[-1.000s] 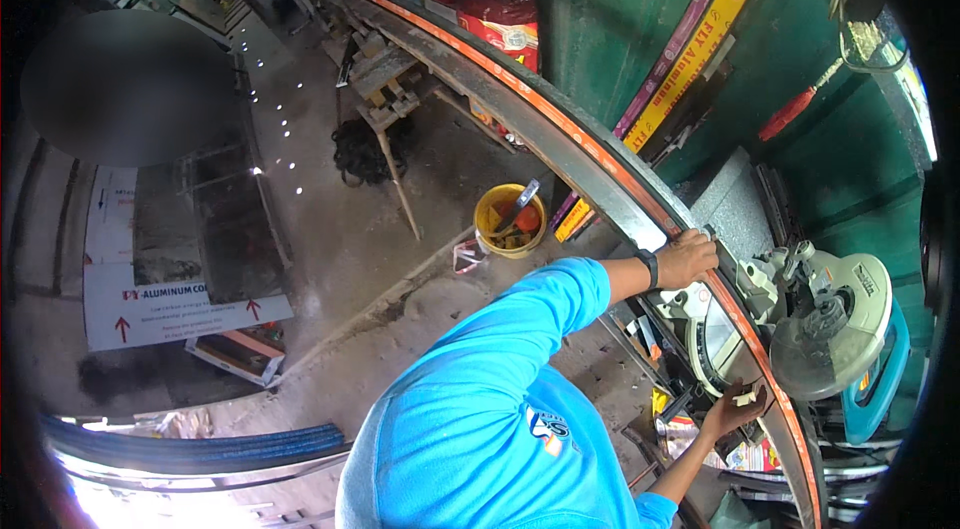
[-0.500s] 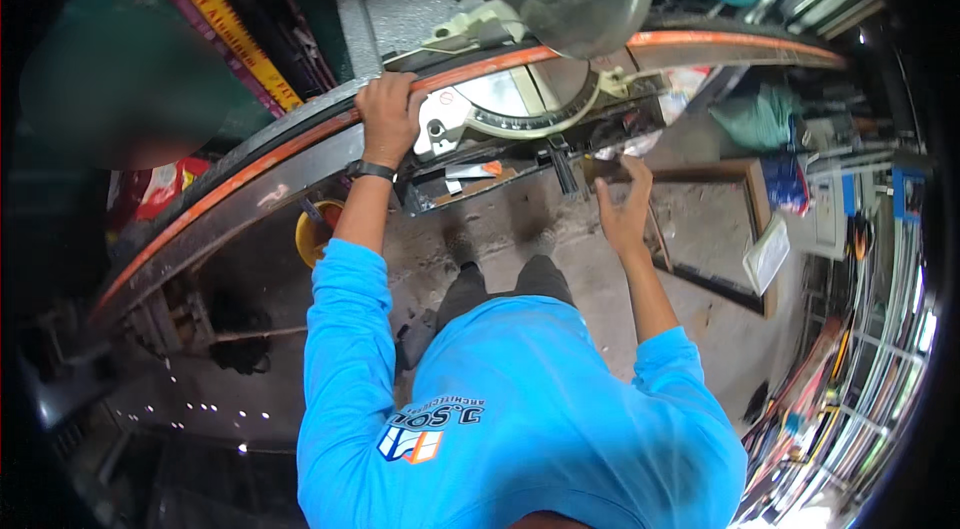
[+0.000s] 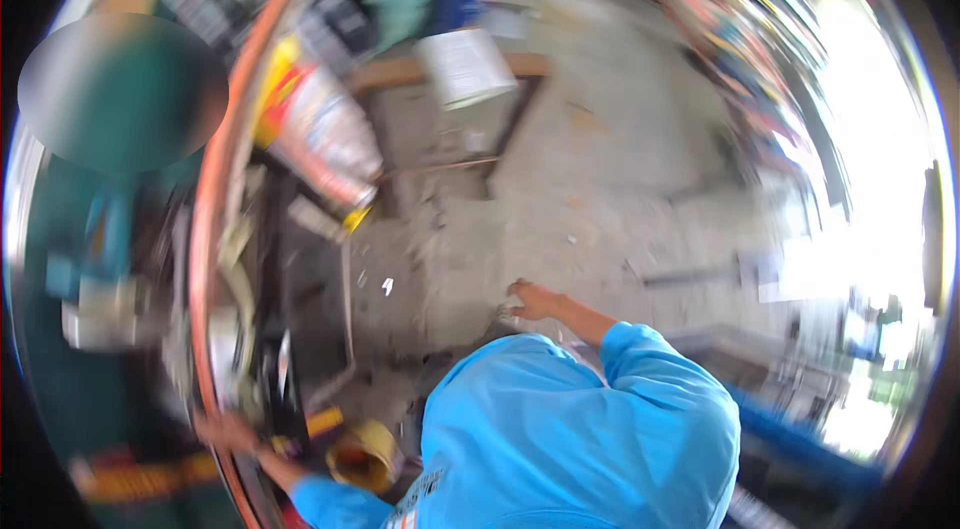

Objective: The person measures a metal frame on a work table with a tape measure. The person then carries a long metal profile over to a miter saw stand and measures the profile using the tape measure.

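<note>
At the lower left my left hand (image 3: 230, 432), smeared by motion, is closed over a long metal bar (image 3: 207, 209) with an orange face. The bar runs along the left side past a miter saw, whose blurred teal handle (image 3: 105, 234) lies beyond it. My right hand (image 3: 533, 299) hangs in front of my body above the floor, fingers apart, with nothing in it. Near my left forearm stands a yellow bucket (image 3: 365, 454). A plastic bag with red and yellow print (image 3: 320, 124) sits beside the bar, farther along.
A brown rectangular frame (image 3: 530, 66) stands on the concrete floor (image 3: 590, 179) ahead, with a white booklet (image 3: 465, 69) on it. Green (image 3: 397, 4) and blue (image 3: 460, 1) bags lie behind. Blurred long lengths of material (image 3: 720, 39) are stacked at the upper right.
My view and body have turned to the right, so the bar and saw now lie along my left. My left hand stays on the bar; my right hand has moved away from the saw.
</note>
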`<control>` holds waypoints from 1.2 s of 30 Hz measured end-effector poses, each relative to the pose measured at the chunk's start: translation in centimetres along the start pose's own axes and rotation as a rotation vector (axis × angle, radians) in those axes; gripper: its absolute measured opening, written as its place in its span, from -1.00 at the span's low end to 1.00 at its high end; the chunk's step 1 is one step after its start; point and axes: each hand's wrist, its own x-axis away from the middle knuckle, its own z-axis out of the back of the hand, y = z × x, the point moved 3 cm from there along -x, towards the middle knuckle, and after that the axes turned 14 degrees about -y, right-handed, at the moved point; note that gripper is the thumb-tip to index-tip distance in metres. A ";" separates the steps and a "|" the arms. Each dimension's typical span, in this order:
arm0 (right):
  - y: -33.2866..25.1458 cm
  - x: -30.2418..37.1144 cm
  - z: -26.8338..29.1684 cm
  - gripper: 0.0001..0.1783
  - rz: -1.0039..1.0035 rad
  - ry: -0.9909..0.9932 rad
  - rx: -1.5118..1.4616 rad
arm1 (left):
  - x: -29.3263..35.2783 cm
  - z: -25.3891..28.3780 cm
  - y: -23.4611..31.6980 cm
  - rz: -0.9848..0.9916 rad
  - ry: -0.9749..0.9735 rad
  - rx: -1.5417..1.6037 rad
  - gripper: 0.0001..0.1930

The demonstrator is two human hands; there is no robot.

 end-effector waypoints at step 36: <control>38.1 44.8 1.6 -0.54 -0.306 0.901 -1.936 | 5.2 102.3 114.4 -2.766 -0.469 0.968 -0.62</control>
